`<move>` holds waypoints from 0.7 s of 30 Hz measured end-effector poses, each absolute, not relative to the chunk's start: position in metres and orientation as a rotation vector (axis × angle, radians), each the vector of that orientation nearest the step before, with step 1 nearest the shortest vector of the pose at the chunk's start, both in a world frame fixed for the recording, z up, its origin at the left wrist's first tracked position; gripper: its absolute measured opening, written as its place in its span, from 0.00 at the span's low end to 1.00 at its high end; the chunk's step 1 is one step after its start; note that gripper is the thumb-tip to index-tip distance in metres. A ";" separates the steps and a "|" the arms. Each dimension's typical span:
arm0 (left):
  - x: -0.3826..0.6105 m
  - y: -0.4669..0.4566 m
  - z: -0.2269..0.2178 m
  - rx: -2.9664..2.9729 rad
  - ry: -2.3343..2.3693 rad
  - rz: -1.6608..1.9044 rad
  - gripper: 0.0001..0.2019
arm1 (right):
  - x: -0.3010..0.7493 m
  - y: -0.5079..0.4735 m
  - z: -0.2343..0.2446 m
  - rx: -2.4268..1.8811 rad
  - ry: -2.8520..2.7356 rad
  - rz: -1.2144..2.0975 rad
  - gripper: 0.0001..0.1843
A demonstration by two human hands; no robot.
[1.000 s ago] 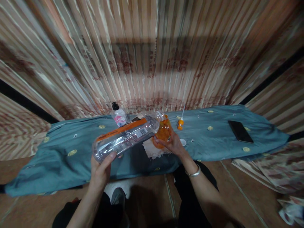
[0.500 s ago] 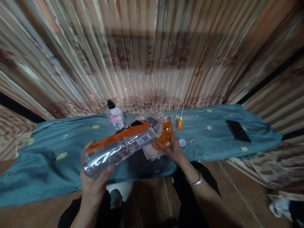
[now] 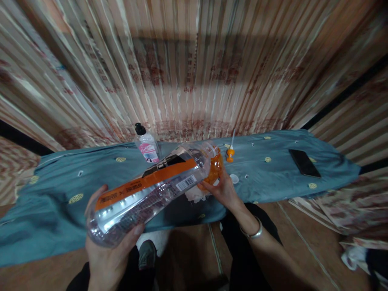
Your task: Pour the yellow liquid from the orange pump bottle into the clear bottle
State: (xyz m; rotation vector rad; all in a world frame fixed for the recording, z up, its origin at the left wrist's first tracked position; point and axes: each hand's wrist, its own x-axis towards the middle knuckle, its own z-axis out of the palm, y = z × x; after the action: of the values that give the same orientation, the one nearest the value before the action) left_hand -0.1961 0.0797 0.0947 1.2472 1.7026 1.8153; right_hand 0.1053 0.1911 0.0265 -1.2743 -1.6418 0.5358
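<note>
— Where is the clear bottle [image 3: 145,194]?

— It is slanted above the near edge of the blue cloth [image 3: 273,178]. Its base is low, toward the person, and its neck is raised to meet the top of the orange container [image 3: 214,169]. 1 orange label strip runs along it.

— What holds it?

— The left hand [image 3: 109,254] is wrapped around the base, thumb on the near side. The right hand [image 3: 222,190] grasps the orange container from below. A silver bangle [image 3: 253,233] sits on that wrist.

— And around them?

— A white tissue [image 3: 194,195] lies on the cloth just under the container. To its right are 1 white cap [image 3: 233,178] and 1 orange nozzle [image 3: 230,152] with a white tube. A small pink-labelled bottle [image 3: 146,144] with a black cap stands behind the clear bottle. A dark phone [image 3: 304,162] lies well apart, toward the right end.

— The room?

— A striped curtain [image 3: 194,81] hangs behind the cloth, and there is brown floor [image 3: 303,242] in front.
</note>
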 end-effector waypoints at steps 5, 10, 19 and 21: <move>-0.190 0.078 0.100 1.117 1.668 1.817 0.55 | 0.107 0.190 0.028 -1.274 -1.655 0.565 0.52; -0.199 0.076 0.092 1.205 1.611 1.810 0.57 | 0.107 0.190 0.029 -1.292 -1.622 0.602 0.48; -0.179 0.066 0.111 1.493 1.847 1.623 0.55 | 0.106 0.191 0.025 -1.284 -1.573 0.573 0.44; -0.176 0.066 0.113 1.524 1.851 1.598 0.53 | 0.106 0.191 0.023 -1.280 -1.560 0.563 0.43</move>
State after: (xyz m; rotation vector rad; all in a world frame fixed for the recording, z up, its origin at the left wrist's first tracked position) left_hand -0.1756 0.0657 0.1126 1.5236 1.8514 1.5978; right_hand 0.1056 0.1908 0.0235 -1.2803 -1.5595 0.5629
